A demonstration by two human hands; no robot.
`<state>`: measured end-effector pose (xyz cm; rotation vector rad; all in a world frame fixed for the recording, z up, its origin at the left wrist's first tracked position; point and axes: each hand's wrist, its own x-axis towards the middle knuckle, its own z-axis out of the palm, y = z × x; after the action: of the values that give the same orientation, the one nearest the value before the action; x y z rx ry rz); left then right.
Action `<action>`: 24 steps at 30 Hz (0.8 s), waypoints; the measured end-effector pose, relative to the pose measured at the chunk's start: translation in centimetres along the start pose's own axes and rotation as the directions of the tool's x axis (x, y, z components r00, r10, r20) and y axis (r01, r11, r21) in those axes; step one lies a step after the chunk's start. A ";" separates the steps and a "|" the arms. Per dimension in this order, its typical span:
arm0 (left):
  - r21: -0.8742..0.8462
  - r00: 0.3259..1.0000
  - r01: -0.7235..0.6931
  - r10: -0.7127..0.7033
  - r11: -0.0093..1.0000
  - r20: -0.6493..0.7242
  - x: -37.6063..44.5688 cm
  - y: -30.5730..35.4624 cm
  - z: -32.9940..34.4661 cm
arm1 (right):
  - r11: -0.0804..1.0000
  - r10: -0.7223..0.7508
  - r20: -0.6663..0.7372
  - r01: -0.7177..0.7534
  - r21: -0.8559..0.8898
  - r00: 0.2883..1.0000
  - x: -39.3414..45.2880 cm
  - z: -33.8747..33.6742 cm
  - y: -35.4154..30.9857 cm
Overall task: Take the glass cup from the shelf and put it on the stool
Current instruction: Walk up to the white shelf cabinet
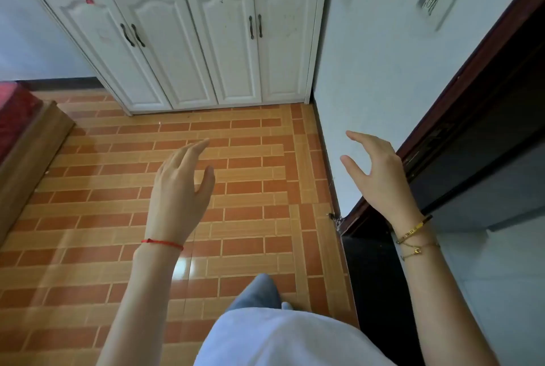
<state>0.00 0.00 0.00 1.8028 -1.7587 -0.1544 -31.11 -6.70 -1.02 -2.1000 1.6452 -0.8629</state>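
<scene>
under both hands spreads a glossy floor (pixel 141 218) of orange and tan brick-pattern tiles, with a bright patch of reflected light just below the left wrist. ahead of the hands, beyond the fingertips, a white cabinet (pixel 191 41) stands on that floor with four panelled doors shut and dark paired handles; above the doors a ledge and the foot of an upper shelf section reach the top edge, too cropped and blurred to tell what sits there, so the glass cup cannot be made out. behind the right hand rises a pale wall (pixel 368 70) carrying a blurred white wall plate (pixel 433 2), and just right of that hand runs a dark brown door frame (pixel 472 100). far left of the left hand are a wooden edge (pixel 32 147) and something red (pixel 14 112). the left hand (pixel 180 188), a red string (pixel 162 243) at its wrist, hovers flat with fingers loosely spread, holding nothing. the right hand (pixel 380 176), gold bracelets (pixel 413 236) at its wrist, is spread wide, thumb apart, empty.
</scene>
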 end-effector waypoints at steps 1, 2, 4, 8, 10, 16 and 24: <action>-0.018 1.000 0.000 0.000 1.000 -0.009 0.4 0.0 0.3 | 1.000 0.003 -0.011 -0.003 0.013 1.000 0.4 0.1 0.3; -0.031 1.000 0.005 -0.006 1.000 -0.016 0.9 0.1 0.6 | 1.000 0.012 -0.010 -0.012 0.013 1.000 0.9 0.0 0.5; -0.030 1.000 0.015 -0.014 0.999 0.006 1.7 0.1 1.4 | 1.000 0.024 0.005 -0.024 0.009 1.000 1.8 0.3 1.1; -0.028 0.999 0.035 -0.035 0.999 0.019 4.7 -0.2 3.4 | 0.999 0.040 0.003 -0.040 0.003 0.999 4.9 1.0 2.9; -0.025 0.999 0.039 -0.038 0.999 0.028 6.8 -0.5 4.5 | 0.999 0.048 0.008 -0.048 -0.005 0.999 6.9 1.6 3.8; -0.037 0.999 0.033 -0.032 0.999 0.035 15.2 -2.0 7.6 | 0.998 0.068 0.005 -0.068 -0.007 0.998 15.3 3.4 5.6; -0.035 1.000 0.001 0.000 0.999 0.026 30.0 -4.1 10.1 | 0.998 0.052 -0.064 -0.053 -0.014 0.997 29.8 4.7 6.4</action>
<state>2.00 -31.83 -0.41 1.7837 -1.7626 -0.2092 -28.48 -37.47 -0.87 -2.0495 1.7370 -0.9110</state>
